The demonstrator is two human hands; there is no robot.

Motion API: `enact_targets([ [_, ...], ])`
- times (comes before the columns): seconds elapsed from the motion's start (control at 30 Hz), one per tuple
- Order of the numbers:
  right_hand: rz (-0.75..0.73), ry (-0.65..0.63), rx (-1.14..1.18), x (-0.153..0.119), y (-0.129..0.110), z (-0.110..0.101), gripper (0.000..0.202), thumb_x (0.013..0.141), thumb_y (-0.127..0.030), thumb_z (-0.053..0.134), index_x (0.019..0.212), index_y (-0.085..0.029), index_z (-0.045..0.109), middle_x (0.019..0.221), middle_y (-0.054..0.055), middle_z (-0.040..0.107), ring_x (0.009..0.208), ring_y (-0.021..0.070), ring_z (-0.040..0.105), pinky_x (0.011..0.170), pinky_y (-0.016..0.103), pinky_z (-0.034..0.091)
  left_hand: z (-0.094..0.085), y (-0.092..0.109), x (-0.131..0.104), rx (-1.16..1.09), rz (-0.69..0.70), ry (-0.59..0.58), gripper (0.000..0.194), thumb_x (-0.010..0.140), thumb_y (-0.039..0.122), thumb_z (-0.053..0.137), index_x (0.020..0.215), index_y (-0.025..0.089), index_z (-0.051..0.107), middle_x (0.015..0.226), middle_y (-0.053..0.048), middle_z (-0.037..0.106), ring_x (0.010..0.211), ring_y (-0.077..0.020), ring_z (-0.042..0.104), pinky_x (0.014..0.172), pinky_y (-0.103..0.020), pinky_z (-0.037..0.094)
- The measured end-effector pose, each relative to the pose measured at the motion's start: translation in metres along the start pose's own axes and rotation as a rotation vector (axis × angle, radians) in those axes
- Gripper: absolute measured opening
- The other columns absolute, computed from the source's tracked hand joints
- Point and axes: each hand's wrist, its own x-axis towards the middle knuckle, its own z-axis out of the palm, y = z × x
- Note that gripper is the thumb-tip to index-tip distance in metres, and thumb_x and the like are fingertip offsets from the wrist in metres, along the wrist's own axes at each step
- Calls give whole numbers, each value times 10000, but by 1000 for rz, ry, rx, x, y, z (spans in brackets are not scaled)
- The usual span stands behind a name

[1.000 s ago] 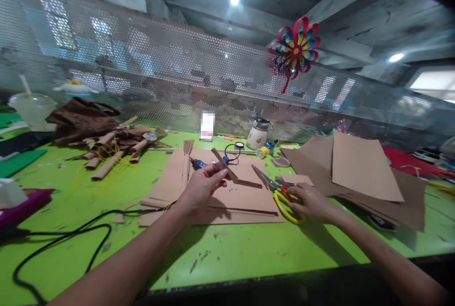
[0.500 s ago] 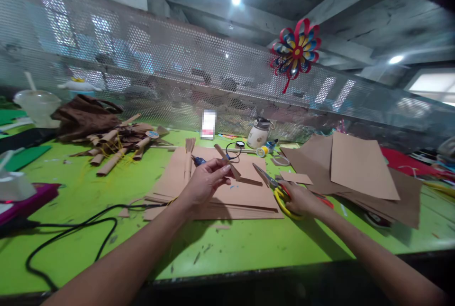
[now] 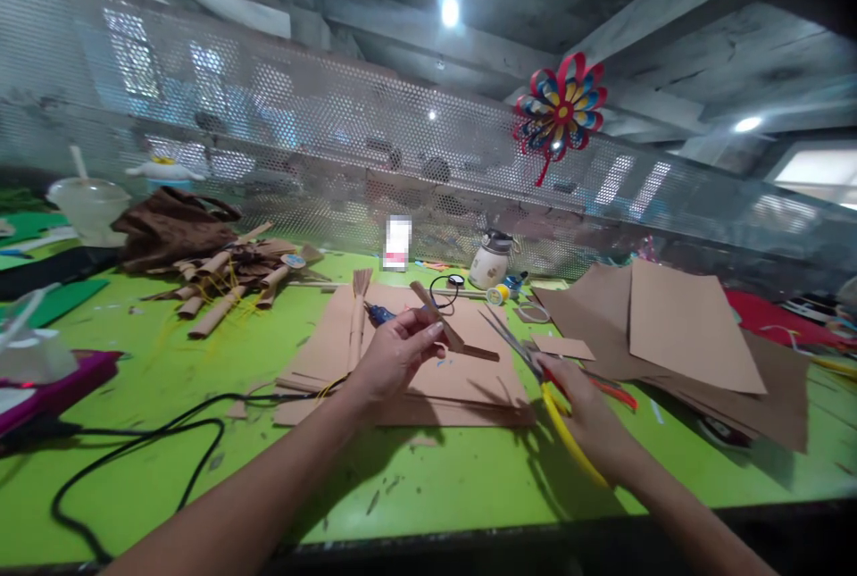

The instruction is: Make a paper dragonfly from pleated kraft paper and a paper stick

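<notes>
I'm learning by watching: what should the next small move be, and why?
Probably bring the scissors toward the brown strip: the right hand holds them with the blades pointing forward, while the left hand pinches the strip between thumb and fingers, apart from the blades.

Cardboard sheets (image 3: 469, 386) lie centrally on the table (image 3: 428, 496). The left hand (image 3: 398, 348), holding a strip (image 3: 453, 335), is above the sheets; the right hand (image 3: 584, 406), with scissors (image 3: 563, 433), is at their right edge. Left: rolled tubes (image 3: 218, 313), bag (image 3: 167, 228) behind. Right: stacked boards (image 3: 696, 326). Rear: bottle (image 3: 491, 265), spool (image 3: 497, 295) in front.
</notes>
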Motion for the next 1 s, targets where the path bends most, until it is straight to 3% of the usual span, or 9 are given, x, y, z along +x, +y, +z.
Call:
enact_targets([
  [0.17,-65,-57,251,-12,-44,8,373,820,-230,490,1192,-200,489,1090,92,576,1004,228,552,879,351,455,5,-1,-4,1,30,42,156,679,181,723,764,131,602,780,-50,661,722,-142,598,641,-260,440],
  [0.3,-70,-35,306,-13,-61,16,368,825,-217,503,1190,-228,459,1024,70,547,927,203,538,837,336,465,7,3,-7,9,85,36,142,693,184,713,761,137,597,756,-39,652,675,-127,584,634,-262,441],
  [0.5,-43,39,244,-16,-68,23,379,808,-322,592,1152,-236,460,1025,71,507,937,212,501,832,354,456,10,7,-11,56,105,-18,130,698,178,708,768,139,606,754,-38,645,677,-129,571,633,-263,440],
  [1.0,-100,99,239,-17,-71,24,418,792,-348,620,1173,-246,480,999,72,546,906,219,523,811,376,464,13,8,-14,116,108,-58,99,726,216,693,809,169,667,778,-36,649,717,-143,583,731,-309,467],
])
